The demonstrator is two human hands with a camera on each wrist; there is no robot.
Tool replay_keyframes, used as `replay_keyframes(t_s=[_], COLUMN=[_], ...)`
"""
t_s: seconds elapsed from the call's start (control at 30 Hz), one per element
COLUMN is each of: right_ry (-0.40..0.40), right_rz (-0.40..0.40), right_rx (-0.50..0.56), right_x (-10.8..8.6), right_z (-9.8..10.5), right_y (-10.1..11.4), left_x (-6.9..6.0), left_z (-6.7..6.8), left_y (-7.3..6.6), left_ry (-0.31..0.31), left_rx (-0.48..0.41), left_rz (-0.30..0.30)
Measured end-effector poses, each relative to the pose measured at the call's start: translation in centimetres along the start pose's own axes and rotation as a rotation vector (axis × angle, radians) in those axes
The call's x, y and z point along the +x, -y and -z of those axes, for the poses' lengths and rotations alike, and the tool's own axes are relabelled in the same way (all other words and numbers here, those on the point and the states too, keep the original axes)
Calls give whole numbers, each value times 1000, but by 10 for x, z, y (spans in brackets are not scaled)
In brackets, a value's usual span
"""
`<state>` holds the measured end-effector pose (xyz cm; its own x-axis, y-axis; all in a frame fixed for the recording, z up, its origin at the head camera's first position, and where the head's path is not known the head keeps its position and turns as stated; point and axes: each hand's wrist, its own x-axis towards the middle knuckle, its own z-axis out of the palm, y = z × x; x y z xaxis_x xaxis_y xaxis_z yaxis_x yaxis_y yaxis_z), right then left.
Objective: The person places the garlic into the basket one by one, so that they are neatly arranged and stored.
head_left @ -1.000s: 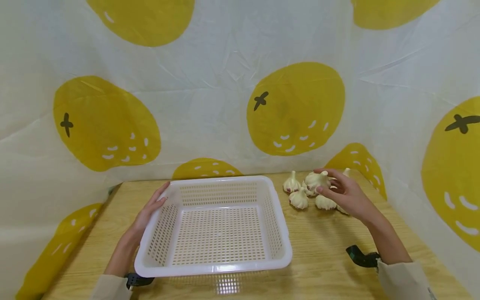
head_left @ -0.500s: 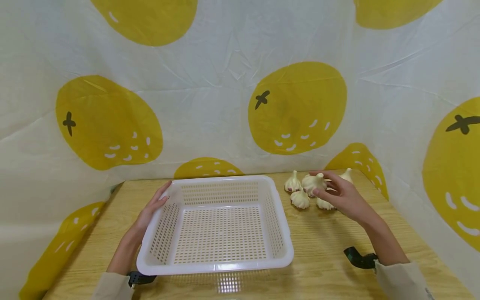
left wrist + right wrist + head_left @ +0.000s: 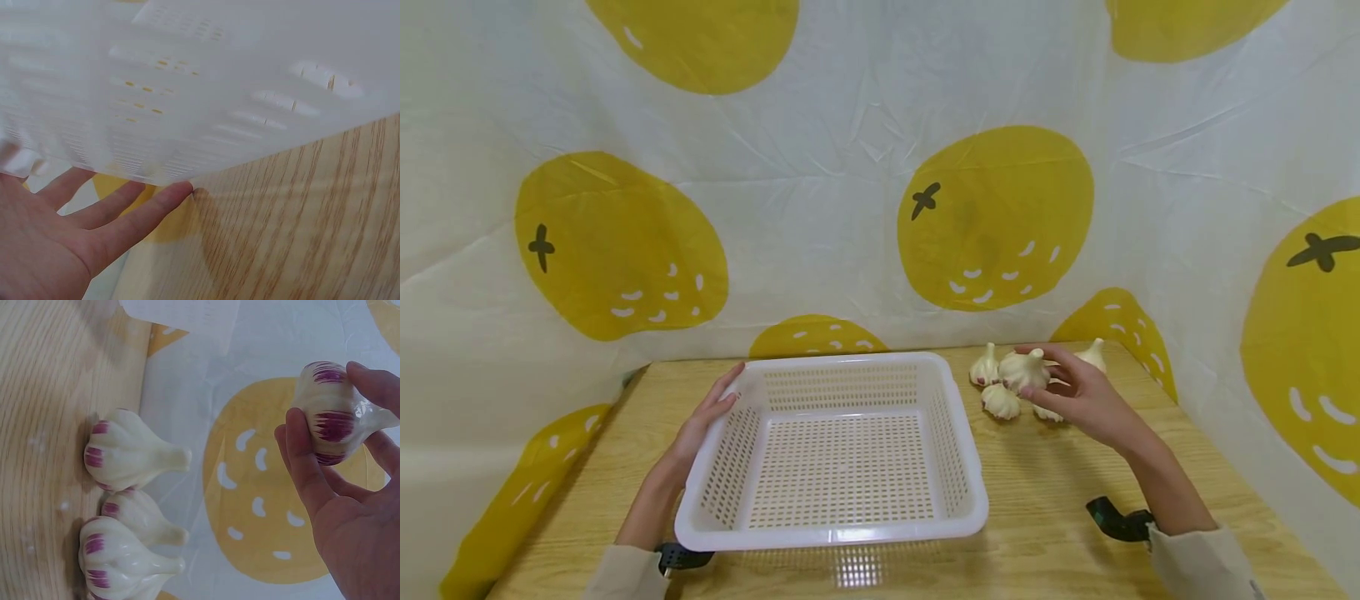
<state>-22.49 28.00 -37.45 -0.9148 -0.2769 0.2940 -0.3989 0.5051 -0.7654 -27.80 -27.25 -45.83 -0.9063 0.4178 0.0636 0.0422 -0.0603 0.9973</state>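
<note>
In the head view, a white plastic basket [image 3: 831, 533] with slotted walls stands at the table's middle. My left hand [image 3: 696, 429] holds its left rim, thumb over the edge. Seen in the left wrist view, that hand's fingers [image 3: 131, 222] reach along the basket's outer side. At the right, my right hand [image 3: 1093, 400] grips a cream garlic bulb [image 3: 1024, 372] with purple streaks, its stem turned toward the palm in the right wrist view. Fingers and thumb surround the bulb [image 3: 331, 415], which is off the table. Several other garlic bulbs [image 3: 134, 450] stand close by.
The wooden table [image 3: 1045, 517] meets a white cloth backdrop [image 3: 820, 250] with yellow fruit prints at its back and right. One garlic bulb [image 3: 1002, 402] sits near the basket's right wall; another [image 3: 1093, 354] is behind my right hand, partly hidden.
My right hand has shifted slightly left with the garlic bulb, toward the basket. The left hand and basket stay nearly where they were.
</note>
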Motion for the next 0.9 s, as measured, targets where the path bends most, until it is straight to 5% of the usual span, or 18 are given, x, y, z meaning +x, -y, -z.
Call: replay_keyframes(t_s=[0.3, 0.9], right_ry=[29, 25], right_rz=[-8, 47], right_rx=[44, -27], right_x=[3, 6], right_z=[-4, -19], right_y=[-3, 1], left_x=[-1, -1], left_z=[-1, -1], left_y=[-1, -3], left_ry=[-6, -28], left_rx=[4, -22], left_rz=[3, 23])
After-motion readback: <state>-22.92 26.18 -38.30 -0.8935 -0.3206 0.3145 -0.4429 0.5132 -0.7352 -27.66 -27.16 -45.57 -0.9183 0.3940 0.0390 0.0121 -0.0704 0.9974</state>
